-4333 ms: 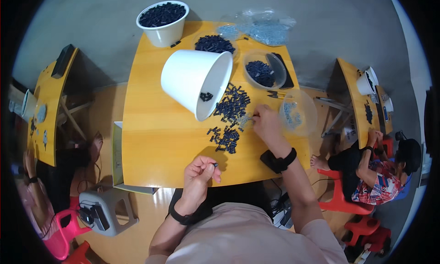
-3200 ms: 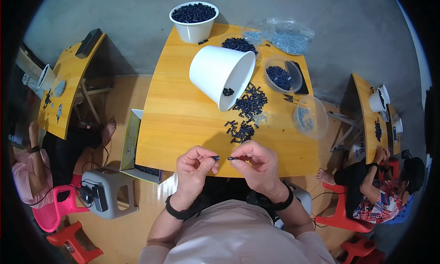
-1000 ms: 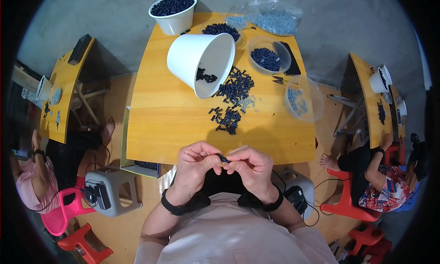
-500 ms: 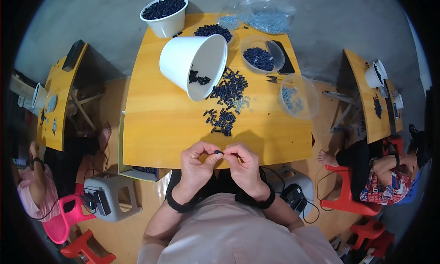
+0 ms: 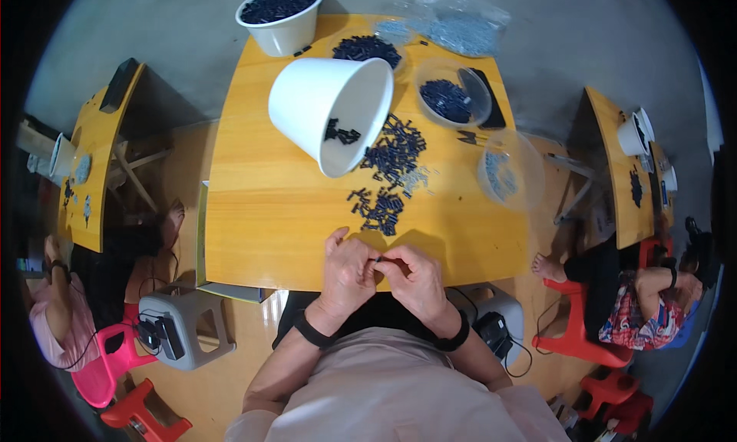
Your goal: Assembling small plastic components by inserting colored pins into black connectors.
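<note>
We hold our left hand point(image 5: 349, 271) and right hand point(image 5: 415, 279) together at the near edge of the yellow table point(image 5: 261, 211), fingers curled, both pinching one small dark part point(image 5: 381, 259) between the fingertips. The loose pile of dark parts point(image 5: 388, 173) lies farther in on that table, spilling from the tipped white bucket point(image 5: 330, 112).
</note>
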### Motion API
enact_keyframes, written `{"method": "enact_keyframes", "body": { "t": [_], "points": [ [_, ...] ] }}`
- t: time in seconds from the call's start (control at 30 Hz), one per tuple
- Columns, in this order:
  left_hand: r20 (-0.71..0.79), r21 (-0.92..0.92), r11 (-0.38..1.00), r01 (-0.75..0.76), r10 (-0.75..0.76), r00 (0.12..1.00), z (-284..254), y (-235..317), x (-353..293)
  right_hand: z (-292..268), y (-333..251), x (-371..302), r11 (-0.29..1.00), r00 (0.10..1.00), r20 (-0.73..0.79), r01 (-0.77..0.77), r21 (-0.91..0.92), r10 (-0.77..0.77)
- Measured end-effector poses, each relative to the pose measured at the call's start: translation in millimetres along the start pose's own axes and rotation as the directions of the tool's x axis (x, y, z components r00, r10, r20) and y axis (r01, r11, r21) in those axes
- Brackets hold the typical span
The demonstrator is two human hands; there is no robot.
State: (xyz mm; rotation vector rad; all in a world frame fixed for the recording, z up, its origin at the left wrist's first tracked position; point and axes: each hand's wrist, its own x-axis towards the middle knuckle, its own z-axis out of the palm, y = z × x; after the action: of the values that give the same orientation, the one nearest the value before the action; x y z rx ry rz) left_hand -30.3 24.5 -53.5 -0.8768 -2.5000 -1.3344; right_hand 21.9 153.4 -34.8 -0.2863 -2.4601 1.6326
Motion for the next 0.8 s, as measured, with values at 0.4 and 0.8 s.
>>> {"method": "enact_keyframes", "body": {
  "t": [0.4, 0.8],
  "points": [
    [0.054, -0.075, 0.996, 0.037, -0.033, 0.998, 4, 5, -9, -22, -10, 29, 0.974, 0.928, 0.301, -0.194, -0.114, 0.22],
    [0.064, -0.126, 0.992, 0.0, 0.008, 0.998, -6, 3, -7, -19, -15, 32, 0.972, 0.917, 0.36, -0.102, -0.213, 0.175]
  ]
}}
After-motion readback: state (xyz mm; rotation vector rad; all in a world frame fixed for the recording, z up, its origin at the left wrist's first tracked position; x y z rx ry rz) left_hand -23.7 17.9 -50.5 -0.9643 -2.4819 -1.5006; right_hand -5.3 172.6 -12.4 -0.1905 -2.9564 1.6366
